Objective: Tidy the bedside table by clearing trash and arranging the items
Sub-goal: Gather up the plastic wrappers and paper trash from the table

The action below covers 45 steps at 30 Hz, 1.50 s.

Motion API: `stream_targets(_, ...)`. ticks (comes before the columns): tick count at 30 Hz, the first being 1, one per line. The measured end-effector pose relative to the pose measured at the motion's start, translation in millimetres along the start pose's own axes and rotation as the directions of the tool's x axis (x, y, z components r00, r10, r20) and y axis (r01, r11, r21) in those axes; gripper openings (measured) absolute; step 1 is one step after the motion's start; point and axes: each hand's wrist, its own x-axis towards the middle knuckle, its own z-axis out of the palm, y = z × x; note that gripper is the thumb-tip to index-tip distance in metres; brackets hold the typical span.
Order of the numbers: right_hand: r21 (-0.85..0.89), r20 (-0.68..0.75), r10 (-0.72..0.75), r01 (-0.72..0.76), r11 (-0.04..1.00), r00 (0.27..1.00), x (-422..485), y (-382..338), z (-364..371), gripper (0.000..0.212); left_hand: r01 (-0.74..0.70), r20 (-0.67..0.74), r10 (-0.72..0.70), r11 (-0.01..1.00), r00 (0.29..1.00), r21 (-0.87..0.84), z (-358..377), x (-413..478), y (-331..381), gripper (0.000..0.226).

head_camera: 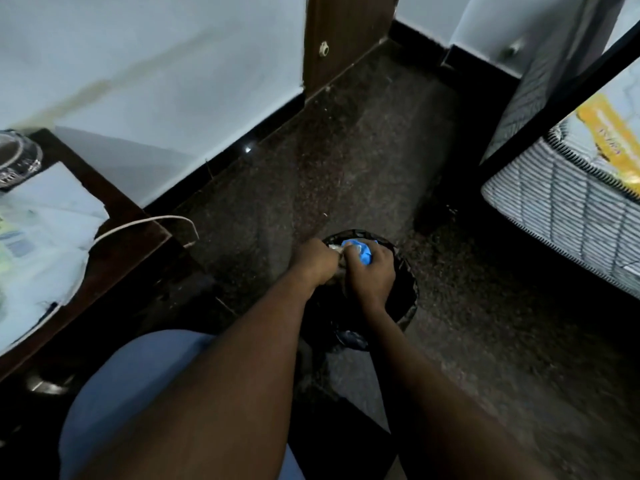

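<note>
Reaching down over the bin (408, 299), both bare arms stretch from the bottom of the view, past a knee in blue cloth (138, 393) nearer the camera. The left hand (317, 261) is curled shut at the bin's near-left rim, pinching a small pale scrap. The right hand (370, 277) is closed around a crumpled blue wrapper (356, 249), held right above the bin's mouth, touching the left hand's scrap. The bin is dark, lined with a black bag, and stands on the speckled floor (346, 161). Left of the bin stands the dark wooden bedside table (131, 244), bearing white papers (45, 230), a white cable (145, 225) that droops off its edge, and a glass dish (14, 157) at its far corner. Right of the bin lies a striped mattress (568, 209). Beyond the bin, a wooden door frame (346, 39) meets the pale wall.
</note>
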Motion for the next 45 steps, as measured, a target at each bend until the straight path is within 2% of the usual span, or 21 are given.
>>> stream_targets(4,-0.099,-0.045,0.029,-0.033,0.995,0.999,9.1,25.8,5.8,0.045,-0.05,0.116,0.033,0.989,0.993,0.14,5.6,3.9,-1.8,0.035)
stream_targets(7,-0.175,0.069,-0.04,0.052,0.983,0.997,12.6,42.4,7.5,0.054,-0.156,0.182,0.098,0.929,0.978,0.337,10.0,4.7,-2.7,0.042)
stream_targets(11,-0.255,0.196,-0.024,0.074,0.964,0.98,15.6,62.7,1.0,0.058,-0.233,0.244,0.131,0.859,0.961,0.456,15.4,10.7,-3.7,0.053)
stream_targets(13,-0.359,0.214,-0.019,0.096,0.928,0.977,13.8,69.1,-2.7,0.057,-0.25,0.285,0.115,0.828,0.952,0.502,18.8,10.7,-2.6,0.055)
stream_targets(15,-0.512,0.235,-0.01,0.132,0.849,0.972,10.7,75.2,-6.2,0.071,-0.24,0.3,0.086,0.817,0.95,0.525,21.8,14.1,-5.3,0.052)
stream_targets(17,-0.623,0.296,0.054,0.15,0.767,0.954,10.7,79.2,-8.4,0.08,-0.23,0.26,0.089,0.778,0.962,0.585,22.3,18.1,-8.4,0.04)
stream_targets(19,-0.685,0.432,0.136,0.226,0.693,0.892,13.1,78.8,-7.2,0.065,-0.197,0.172,0.109,0.723,0.979,0.662,18.5,21.3,-9.1,0.035)
stream_targets(21,-0.677,0.509,0.148,0.288,0.677,0.848,14.0,73.0,-5.6,0.05,-0.196,0.149,0.128,0.694,0.981,0.693,15.0,21.8,-9.2,0.038)
stream_targets(25,-0.596,0.416,-0.002,0.274,0.755,0.909,8.6,56.5,-6.2,0.061,-0.21,0.134,0.162,0.722,0.978,0.659,8.6,13.6,-3.7,0.038)
stream_targets(32,-0.594,0.375,-0.046,0.278,0.755,0.926,-4.3,28.6,-13.5,0.047,-0.198,-0.031,0.273,0.766,0.961,0.612,-20.8,-16.0,10.4,0.032)
stream_targets(37,-0.45,0.378,-0.234,0.399,0.799,0.896,-27.0,-21.9,-8.8,0.026,-0.211,-0.196,0.357,0.827,0.913,0.522,-49.6,-41.0,20.4,0.022)
stream_targets(41,-0.393,0.343,-0.343,0.465,0.793,0.875,-42.0,-76.1,-7.3,0.017,-0.19,-0.384,0.347,0.9,0.856,0.392,-79.9,-63.5,22.3,0.02)
stream_targets(45,-0.352,0.344,-0.435,0.544,0.762,0.832,-61.7,-118.5,-7.7,0.011,-0.236,-0.466,0.41,0.891,0.784,0.387,-111.7,-94.8,20.3,0.021)
